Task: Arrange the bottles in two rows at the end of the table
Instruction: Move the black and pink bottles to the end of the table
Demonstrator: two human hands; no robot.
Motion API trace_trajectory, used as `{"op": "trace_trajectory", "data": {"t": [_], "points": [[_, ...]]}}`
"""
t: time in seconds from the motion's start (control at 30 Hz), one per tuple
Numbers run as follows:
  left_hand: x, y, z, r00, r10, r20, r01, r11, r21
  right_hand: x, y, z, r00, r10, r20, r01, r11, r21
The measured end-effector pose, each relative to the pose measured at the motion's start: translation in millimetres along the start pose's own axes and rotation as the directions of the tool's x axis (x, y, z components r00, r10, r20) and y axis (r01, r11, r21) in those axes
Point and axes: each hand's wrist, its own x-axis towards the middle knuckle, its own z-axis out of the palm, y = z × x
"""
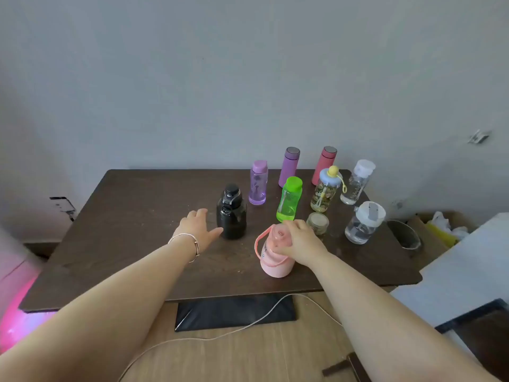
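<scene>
My right hand (301, 242) grips the top of a pink bottle (272, 260) with a loop handle, upright near the table's middle front. My left hand (197, 226) is open, fingers spread, just left of a black bottle (231, 213), close to it or touching it. Behind stand a clear purple bottle (258, 183), a green bottle (289, 199), a purple flask (288, 166), a pink flask (324, 165), a bottle with a blue and yellow cap (325, 190), two clear bottles (356, 183) (363, 223) and a small jar (318, 223).
The dark wooden table (137, 216) stands against a grey wall. A cable (248, 325) trails over the floor below the front edge. At the right are a round basin (403, 234), a cardboard box (440, 227) and a white surface (468, 266).
</scene>
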Motion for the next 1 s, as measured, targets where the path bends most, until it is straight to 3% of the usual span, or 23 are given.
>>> {"op": "trace_trajectory", "data": {"t": [0.17,0.4,0.63,1.0], "points": [[31.8,11.6,12.3,0.999,-0.052,-0.013,0.051,0.996,-0.071,14.5,20.6,12.2,0.998,-0.064,0.020,0.063,0.998,0.007],[82.4,42.1,33.9,0.986,-0.156,-0.066,0.135,0.957,-0.255,29.2,41.9,19.9,0.987,-0.157,0.023,0.151,0.976,0.157],[119.3,58.9,52.3,0.949,-0.303,-0.089,0.238,0.872,-0.428,43.3,50.1,29.3,0.976,-0.201,-0.081,0.215,0.953,0.215],[110.2,64.9,57.1,0.902,-0.393,-0.177,0.225,0.781,-0.583,83.8,35.3,12.9,0.984,-0.180,-0.012,0.179,0.963,0.200]]}}
